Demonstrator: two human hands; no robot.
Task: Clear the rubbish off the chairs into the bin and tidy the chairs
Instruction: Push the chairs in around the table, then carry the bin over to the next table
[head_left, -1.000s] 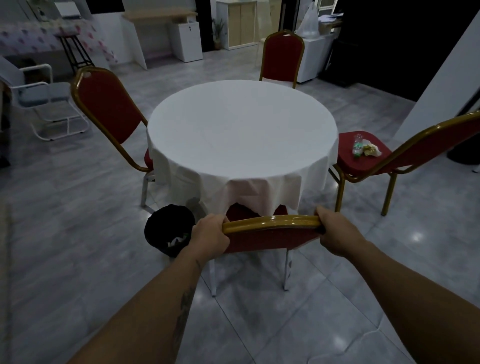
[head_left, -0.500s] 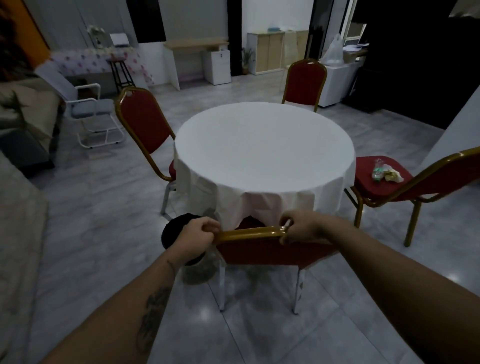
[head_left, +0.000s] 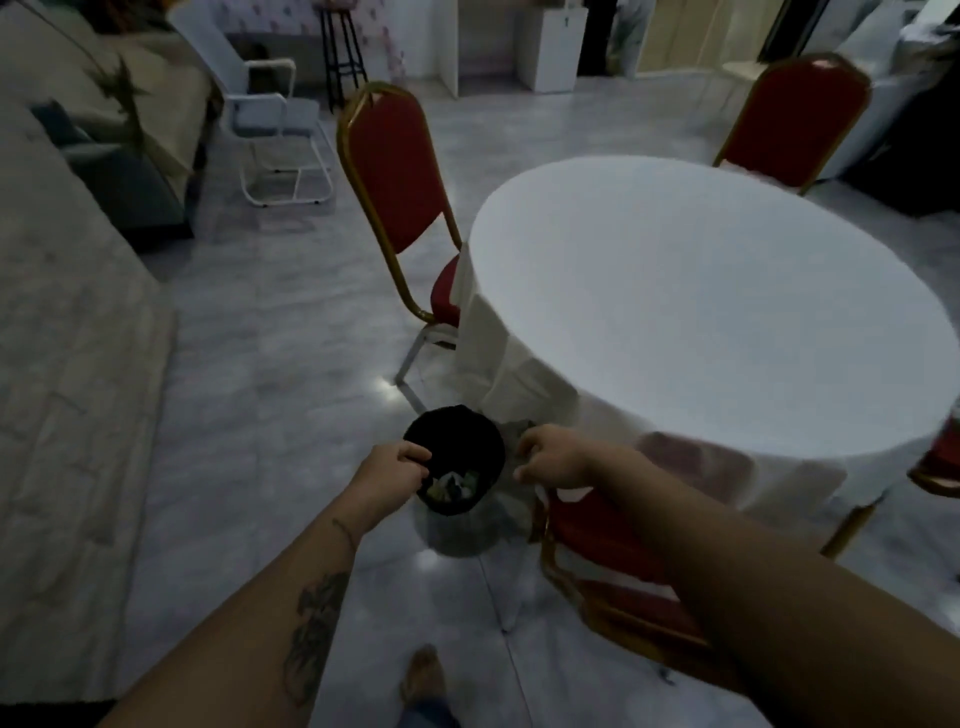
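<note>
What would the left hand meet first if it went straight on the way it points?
The black bin: fingers of the left hand seem to touch its near rim, though depth is unclear.

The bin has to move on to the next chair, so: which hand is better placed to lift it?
Left, probably. The left hand is at the near rim of the black bin, fingers seemingly curled over it. The right hand sits beside the bin, apart from it, over the near chair.
</note>
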